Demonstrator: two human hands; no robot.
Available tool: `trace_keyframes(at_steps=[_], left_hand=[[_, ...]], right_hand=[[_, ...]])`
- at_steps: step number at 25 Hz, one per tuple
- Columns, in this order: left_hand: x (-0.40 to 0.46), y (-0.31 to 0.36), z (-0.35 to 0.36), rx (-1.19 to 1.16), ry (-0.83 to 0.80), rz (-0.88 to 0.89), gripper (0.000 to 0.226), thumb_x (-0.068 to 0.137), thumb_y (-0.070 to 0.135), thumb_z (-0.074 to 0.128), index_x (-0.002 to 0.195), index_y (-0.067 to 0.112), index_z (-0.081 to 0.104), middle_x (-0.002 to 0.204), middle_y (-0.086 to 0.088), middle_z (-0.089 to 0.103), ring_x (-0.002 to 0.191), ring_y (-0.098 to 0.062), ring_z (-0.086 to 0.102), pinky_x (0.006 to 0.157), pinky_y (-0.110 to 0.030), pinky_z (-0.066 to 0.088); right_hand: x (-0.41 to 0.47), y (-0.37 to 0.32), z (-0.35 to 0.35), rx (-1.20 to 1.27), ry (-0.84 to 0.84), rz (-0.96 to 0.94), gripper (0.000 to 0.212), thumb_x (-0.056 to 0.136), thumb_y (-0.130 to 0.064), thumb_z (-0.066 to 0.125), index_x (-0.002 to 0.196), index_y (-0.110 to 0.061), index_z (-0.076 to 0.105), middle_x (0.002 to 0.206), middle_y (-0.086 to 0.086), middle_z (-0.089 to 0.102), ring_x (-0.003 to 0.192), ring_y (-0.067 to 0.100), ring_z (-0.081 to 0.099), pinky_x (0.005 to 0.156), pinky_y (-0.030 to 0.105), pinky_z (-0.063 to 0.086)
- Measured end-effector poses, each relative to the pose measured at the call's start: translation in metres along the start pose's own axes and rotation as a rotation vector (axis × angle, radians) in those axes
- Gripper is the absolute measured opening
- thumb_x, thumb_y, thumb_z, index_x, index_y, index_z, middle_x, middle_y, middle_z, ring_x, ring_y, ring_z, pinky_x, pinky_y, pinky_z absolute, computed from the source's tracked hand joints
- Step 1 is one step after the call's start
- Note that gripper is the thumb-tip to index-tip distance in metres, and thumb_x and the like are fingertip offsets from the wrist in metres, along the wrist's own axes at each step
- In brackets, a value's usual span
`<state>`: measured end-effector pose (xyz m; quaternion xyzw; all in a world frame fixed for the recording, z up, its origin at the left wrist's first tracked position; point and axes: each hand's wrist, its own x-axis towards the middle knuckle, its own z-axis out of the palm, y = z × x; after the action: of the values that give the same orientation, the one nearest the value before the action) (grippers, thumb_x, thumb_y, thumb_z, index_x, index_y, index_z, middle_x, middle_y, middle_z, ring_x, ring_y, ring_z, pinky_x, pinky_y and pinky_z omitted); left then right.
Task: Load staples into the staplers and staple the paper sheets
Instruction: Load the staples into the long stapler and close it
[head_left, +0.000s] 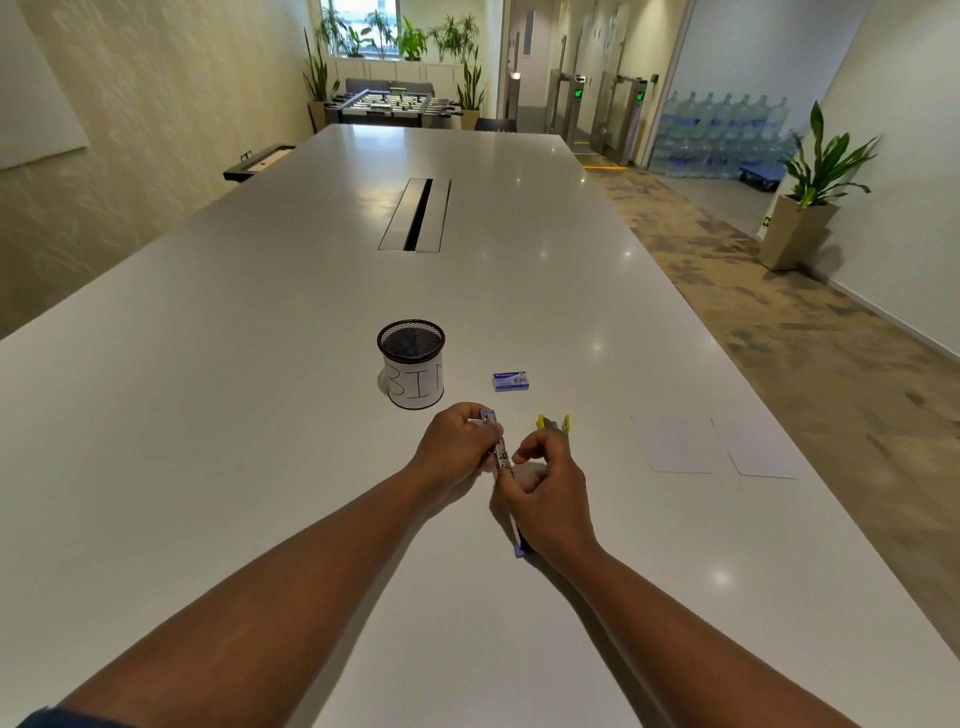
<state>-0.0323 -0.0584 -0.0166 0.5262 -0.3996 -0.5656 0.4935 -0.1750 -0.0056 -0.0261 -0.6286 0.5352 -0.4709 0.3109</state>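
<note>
Far left of the work area: a mesh bin (411, 364) with a paper label, standing upright on the white table (260, 415).

Just right and nearer: left hand (454, 447), fingers curled round the purple stapler (494, 441), holding it lifted, opened out, metal channel facing the other hand.

Touching the stapler's near end: right hand (550, 499), thumb and forefinger pinched together at the channel; too small to tell whether a strip of staples sits between them. Purple lower part of the stapler poking out beneath this hand's heel.

Just beyond the right hand: yellow stapler (555, 423) lying on the table, untouched. Farther off, between bin and yellow stapler: small blue staple box (511, 381), apparently closed.

Well to the right: two paper sheets (711, 446), flat, side by side, not yet stapled.

Probably the loading step on the first stapler. Risks from here: strip entering askew and jamming; strip snapping under a tight pinch and scattering; spring pusher snapping onto a fingertip; stapler twisting in a one-handed hold.
</note>
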Motion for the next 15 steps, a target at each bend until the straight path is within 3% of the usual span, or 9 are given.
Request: trace_keyframes(at_steps=[2,5,7,9,11,13,15], left_hand=[[0.0,-0.001,0.001,0.023,0.065,0.029,0.013,0.089,0.007,0.063,0.102,0.006,0.066,0.069,-0.012,0.062,0.058,-0.022,0.056,0.059,-0.036,0.049],[0.002,-0.001,0.001,-0.005,0.087,0.044,0.013,0.092,0.006,0.061,0.104,0.003,0.064,0.065,-0.011,0.061,0.052,-0.021,0.055,0.058,-0.035,0.049],[0.003,0.0,-0.001,-0.007,0.097,0.044,0.012,0.092,0.006,0.061,0.103,0.002,0.064,0.066,-0.012,0.061,0.05,-0.02,0.055,0.053,-0.032,0.049],[0.002,-0.001,-0.001,0.003,0.099,0.054,0.011,0.091,0.006,0.061,0.1,0.003,0.065,0.065,-0.012,0.06,0.049,-0.019,0.055,0.049,-0.029,0.048],[0.0,-0.001,0.0,-0.013,0.082,0.056,0.012,0.09,0.006,0.061,0.101,0.004,0.064,0.067,-0.012,0.06,0.048,-0.019,0.052,0.046,-0.029,0.045],[-0.003,0.0,0.0,-0.032,0.062,0.049,0.016,0.087,0.008,0.063,0.102,0.004,0.064,0.069,-0.015,0.06,0.05,-0.02,0.051,0.047,-0.029,0.044],[-0.006,0.001,-0.001,-0.058,0.012,0.034,0.025,0.084,0.015,0.068,0.105,0.003,0.063,0.071,-0.017,0.061,0.051,-0.02,0.051,0.048,-0.029,0.043]], right_hand=[[0.0,0.001,-0.005,0.125,-0.018,-0.001,0.015,0.081,-0.02,0.062,0.092,-0.029,0.057,0.066,0.007,0.057,0.047,0.012,0.047,0.052,0.036,0.046],[-0.001,0.0,-0.01,0.404,-0.014,0.028,0.015,0.084,-0.014,0.052,0.093,-0.014,0.064,0.085,0.016,0.065,0.071,0.033,0.063,0.068,0.045,0.056],[-0.001,-0.005,-0.012,0.618,-0.006,0.088,0.024,0.087,-0.024,0.051,0.096,-0.006,0.064,0.097,0.023,0.068,0.082,0.039,0.068,0.068,0.045,0.059],[0.0,-0.006,-0.014,0.707,0.009,0.14,0.044,0.088,-0.043,0.053,0.106,-0.003,0.062,0.098,0.021,0.072,0.082,0.034,0.072,0.064,0.04,0.059],[0.0,-0.005,-0.012,0.588,0.017,0.116,0.035,0.088,-0.04,0.059,0.107,-0.011,0.065,0.095,0.007,0.074,0.082,0.028,0.072,0.07,0.038,0.06],[0.0,-0.003,-0.008,0.266,-0.01,0.02,0.018,0.088,-0.032,0.066,0.103,-0.024,0.068,0.095,-0.004,0.074,0.085,0.02,0.071,0.076,0.034,0.06],[0.001,-0.003,-0.001,0.024,-0.066,-0.062,0.018,0.091,-0.031,0.069,0.109,-0.029,0.067,0.102,-0.01,0.072,0.091,0.01,0.069,0.079,0.03,0.058]])
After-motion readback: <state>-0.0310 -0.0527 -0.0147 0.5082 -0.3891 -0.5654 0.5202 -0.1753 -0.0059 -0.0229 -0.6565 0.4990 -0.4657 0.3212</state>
